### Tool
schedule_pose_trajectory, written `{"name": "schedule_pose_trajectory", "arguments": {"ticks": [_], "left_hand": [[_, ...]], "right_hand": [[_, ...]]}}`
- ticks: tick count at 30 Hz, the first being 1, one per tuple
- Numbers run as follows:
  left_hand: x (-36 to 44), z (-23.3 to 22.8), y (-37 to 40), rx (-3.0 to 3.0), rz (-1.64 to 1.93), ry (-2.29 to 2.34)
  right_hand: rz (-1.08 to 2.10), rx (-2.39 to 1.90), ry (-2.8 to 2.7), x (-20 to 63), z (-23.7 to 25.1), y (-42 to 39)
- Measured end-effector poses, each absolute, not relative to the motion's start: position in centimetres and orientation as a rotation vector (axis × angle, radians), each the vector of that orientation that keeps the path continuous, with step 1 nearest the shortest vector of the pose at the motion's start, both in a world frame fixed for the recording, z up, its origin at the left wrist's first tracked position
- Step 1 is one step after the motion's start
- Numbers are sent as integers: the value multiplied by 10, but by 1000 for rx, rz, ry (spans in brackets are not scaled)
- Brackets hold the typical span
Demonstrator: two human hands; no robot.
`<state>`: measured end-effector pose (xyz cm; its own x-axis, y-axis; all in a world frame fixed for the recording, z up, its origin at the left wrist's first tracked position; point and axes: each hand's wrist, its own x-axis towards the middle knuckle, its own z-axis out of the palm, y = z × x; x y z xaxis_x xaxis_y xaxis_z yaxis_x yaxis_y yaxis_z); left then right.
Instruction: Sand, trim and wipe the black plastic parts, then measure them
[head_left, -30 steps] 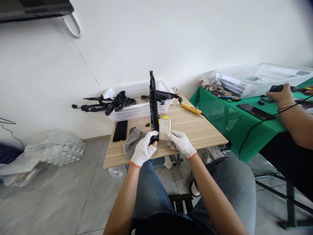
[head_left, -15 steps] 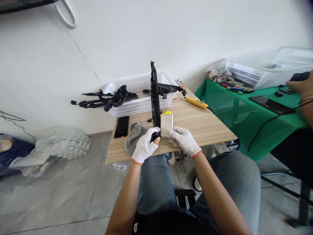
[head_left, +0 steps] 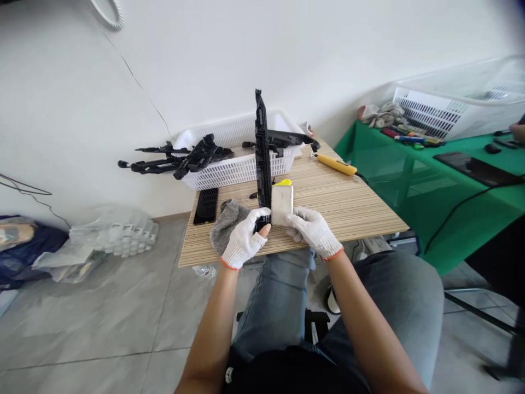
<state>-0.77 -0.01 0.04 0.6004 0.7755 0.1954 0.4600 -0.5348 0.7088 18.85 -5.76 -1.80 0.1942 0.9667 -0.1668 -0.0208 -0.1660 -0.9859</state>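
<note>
While the long black plastic part [head_left: 261, 158] stayed upright, clamped in the left hand [head_left: 245, 244], the pale block [head_left: 282, 204] was kept gripped against it by the right hand [head_left: 310, 231]; little had shifted.

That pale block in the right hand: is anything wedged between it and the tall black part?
Nothing visible. The right hand presses the pale block directly beside the upright black plastic part, gripped at its base by the left hand. The grey cloth lies off to the left.

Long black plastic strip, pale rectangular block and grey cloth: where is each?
Long black plastic strip [head_left: 261, 148], head view, mid-length of its upright body.
Pale rectangular block [head_left: 282, 203], head view, centre of its face.
Grey cloth [head_left: 228, 221], head view, middle folds.
</note>
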Motion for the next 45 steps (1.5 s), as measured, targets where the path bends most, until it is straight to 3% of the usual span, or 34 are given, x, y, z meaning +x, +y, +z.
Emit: {"name": "schedule_pose_trajectory", "arguments": {"ticks": [45], "left_hand": [[-5,2,-3,2255,656,1025]], "right_hand": [[1149,-1530,-920,182,-2,-64]]}}
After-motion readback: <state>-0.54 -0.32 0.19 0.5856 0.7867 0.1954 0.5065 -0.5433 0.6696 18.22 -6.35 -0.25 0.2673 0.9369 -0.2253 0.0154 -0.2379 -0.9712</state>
